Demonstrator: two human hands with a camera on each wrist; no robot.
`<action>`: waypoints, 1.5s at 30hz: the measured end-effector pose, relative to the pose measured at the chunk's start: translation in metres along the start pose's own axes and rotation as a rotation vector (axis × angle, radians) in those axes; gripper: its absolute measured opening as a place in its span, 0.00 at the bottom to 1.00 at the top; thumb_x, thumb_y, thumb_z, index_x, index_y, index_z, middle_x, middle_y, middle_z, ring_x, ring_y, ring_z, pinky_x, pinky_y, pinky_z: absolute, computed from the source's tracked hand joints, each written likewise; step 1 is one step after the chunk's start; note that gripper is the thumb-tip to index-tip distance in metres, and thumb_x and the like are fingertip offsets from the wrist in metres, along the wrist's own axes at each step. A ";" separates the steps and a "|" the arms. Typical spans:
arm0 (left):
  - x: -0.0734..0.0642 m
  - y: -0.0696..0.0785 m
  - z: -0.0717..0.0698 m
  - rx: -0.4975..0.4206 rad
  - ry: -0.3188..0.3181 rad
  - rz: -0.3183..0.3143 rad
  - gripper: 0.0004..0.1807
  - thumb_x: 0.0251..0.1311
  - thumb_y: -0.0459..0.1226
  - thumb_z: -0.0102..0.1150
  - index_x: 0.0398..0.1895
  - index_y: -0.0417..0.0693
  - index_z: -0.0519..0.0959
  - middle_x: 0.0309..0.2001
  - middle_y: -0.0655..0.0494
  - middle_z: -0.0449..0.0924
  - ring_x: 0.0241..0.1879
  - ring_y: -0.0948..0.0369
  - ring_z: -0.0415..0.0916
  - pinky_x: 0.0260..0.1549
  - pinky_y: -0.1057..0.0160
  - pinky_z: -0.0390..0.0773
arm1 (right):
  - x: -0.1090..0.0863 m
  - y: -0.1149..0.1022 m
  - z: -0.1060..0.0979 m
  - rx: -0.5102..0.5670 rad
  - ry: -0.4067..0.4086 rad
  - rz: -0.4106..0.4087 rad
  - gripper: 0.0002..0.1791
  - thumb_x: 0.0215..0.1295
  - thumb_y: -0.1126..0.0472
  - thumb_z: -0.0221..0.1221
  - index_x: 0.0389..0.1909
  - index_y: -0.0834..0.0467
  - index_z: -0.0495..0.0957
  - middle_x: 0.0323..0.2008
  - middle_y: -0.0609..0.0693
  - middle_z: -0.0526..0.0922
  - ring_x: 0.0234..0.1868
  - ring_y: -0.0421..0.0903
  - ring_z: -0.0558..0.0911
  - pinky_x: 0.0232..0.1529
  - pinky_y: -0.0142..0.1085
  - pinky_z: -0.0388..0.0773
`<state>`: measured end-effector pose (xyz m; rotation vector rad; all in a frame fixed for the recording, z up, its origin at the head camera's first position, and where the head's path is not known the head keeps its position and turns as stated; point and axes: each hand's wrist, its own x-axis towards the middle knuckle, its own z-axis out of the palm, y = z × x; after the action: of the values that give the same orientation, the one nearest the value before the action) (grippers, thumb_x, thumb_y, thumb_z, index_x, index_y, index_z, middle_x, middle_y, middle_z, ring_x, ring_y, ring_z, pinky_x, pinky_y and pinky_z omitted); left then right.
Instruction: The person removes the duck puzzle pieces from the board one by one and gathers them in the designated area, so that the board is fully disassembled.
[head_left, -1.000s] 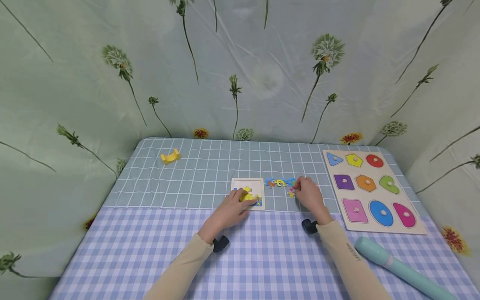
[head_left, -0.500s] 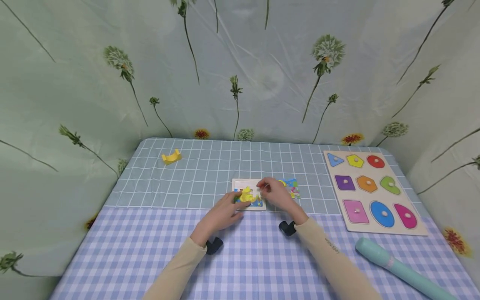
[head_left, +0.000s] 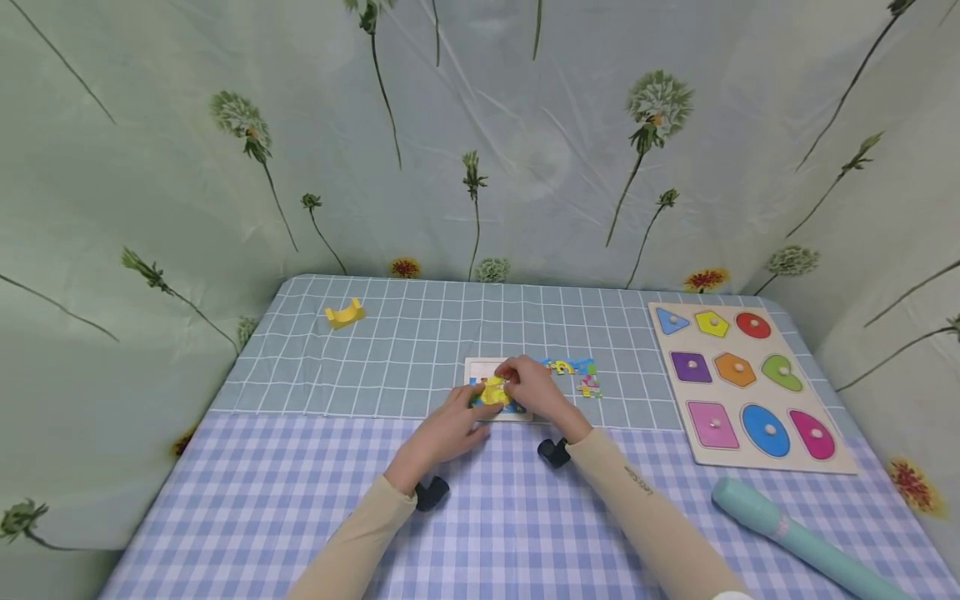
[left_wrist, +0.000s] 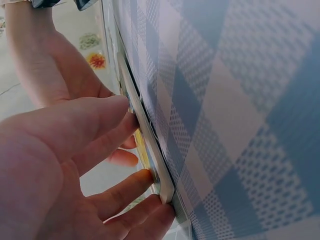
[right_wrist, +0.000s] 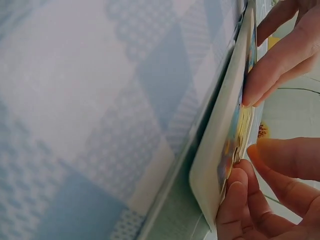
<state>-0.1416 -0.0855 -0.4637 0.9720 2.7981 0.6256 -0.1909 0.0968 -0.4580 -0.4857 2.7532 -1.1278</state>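
A small jigsaw puzzle in a pale wooden tray (head_left: 480, 362) lies in mid-table, with a yellow picture (head_left: 491, 392) partly assembled in it. My left hand (head_left: 448, 423) rests at its lower left, fingers spread, fingertips on the puzzle and tray rim. In the left wrist view, the thumb (left_wrist: 107, 107) is extended along the near side. Over the yellow part, my right hand (head_left: 538, 390) bends its fingers and thumb together in a pinch; a puzzle piece there is mostly hidden by the fingertips. The right wrist view shows those fingertips (right_wrist: 235, 182) right at the puzzle surface.
Several loose puzzle pieces (head_left: 577, 367) lie just right of the tray. A shape-knob board (head_left: 705, 408) stands further right, with a teal rod-like object (head_left: 780, 525) in front of it. A yellow curved block (head_left: 345, 314) sits at the back left.
My right hand has come left from the loose pieces to over the tray, its fingers meeting the yellow part. My left hand shifted slightly left and then stayed at the tray.
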 end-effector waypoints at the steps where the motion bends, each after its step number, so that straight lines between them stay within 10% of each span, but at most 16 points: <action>1: 0.000 0.000 -0.001 -0.004 -0.003 -0.004 0.21 0.66 0.38 0.57 0.62 0.49 0.76 0.66 0.36 0.61 0.64 0.44 0.58 0.54 0.47 0.70 | 0.000 0.000 0.000 0.005 0.002 -0.006 0.13 0.55 0.76 0.57 0.42 0.66 0.80 0.33 0.52 0.77 0.34 0.46 0.74 0.38 0.37 0.72; 22: 0.004 0.002 0.000 0.004 -0.036 -0.067 0.20 0.66 0.39 0.57 0.61 0.50 0.76 0.67 0.37 0.60 0.64 0.44 0.58 0.51 0.47 0.73 | -0.012 0.022 -0.031 0.255 0.150 0.060 0.13 0.53 0.76 0.57 0.41 0.65 0.76 0.29 0.55 0.76 0.27 0.45 0.74 0.29 0.34 0.70; 31: 0.002 0.002 0.001 0.010 -0.019 -0.061 0.20 0.65 0.40 0.58 0.61 0.51 0.77 0.67 0.38 0.60 0.64 0.45 0.58 0.51 0.48 0.73 | -0.031 0.055 -0.063 0.161 0.169 0.165 0.09 0.55 0.74 0.57 0.38 0.67 0.76 0.27 0.54 0.77 0.27 0.44 0.72 0.28 0.35 0.69; 45: 0.002 0.003 0.001 0.004 -0.014 -0.070 0.20 0.66 0.39 0.57 0.60 0.50 0.77 0.67 0.38 0.60 0.64 0.45 0.58 0.52 0.49 0.72 | -0.027 0.066 -0.060 -0.048 0.152 0.028 0.09 0.49 0.78 0.53 0.31 0.67 0.77 0.22 0.50 0.74 0.26 0.45 0.70 0.28 0.36 0.66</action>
<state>-0.1416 -0.0816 -0.4634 0.8717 2.8084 0.6019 -0.1960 0.1897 -0.4619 -0.3808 2.9131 -1.1387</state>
